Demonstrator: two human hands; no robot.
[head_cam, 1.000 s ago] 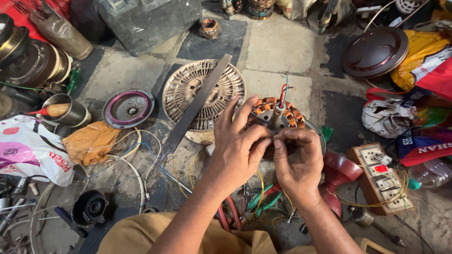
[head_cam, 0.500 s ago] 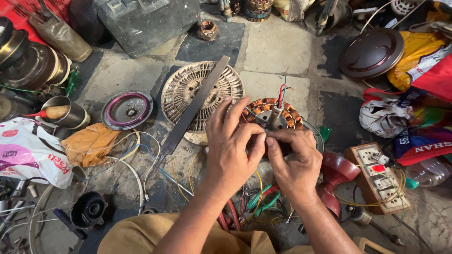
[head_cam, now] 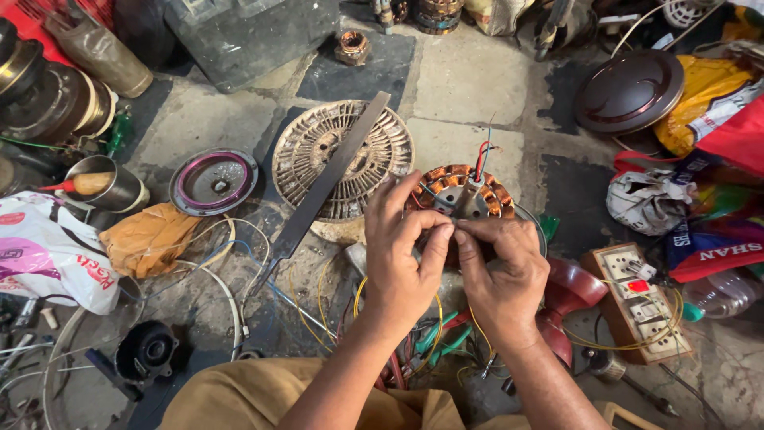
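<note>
Stator (head_cam: pixel 465 195) pinched by left hand (head_cam: pixel 402 255), right hand (head_cam: pixel 501 267).

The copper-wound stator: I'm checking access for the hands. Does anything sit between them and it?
Nothing visible does. Both the left hand and right hand already rest against the stator, fingertips pinched together at its near edge.

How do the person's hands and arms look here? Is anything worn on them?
Both the left hand and the right hand are bare: no gloves, no rings or watch visible. The forearms are uncovered too, with no sleeves in view. Mustard-brown clothing shows at the bottom edge.
</note>
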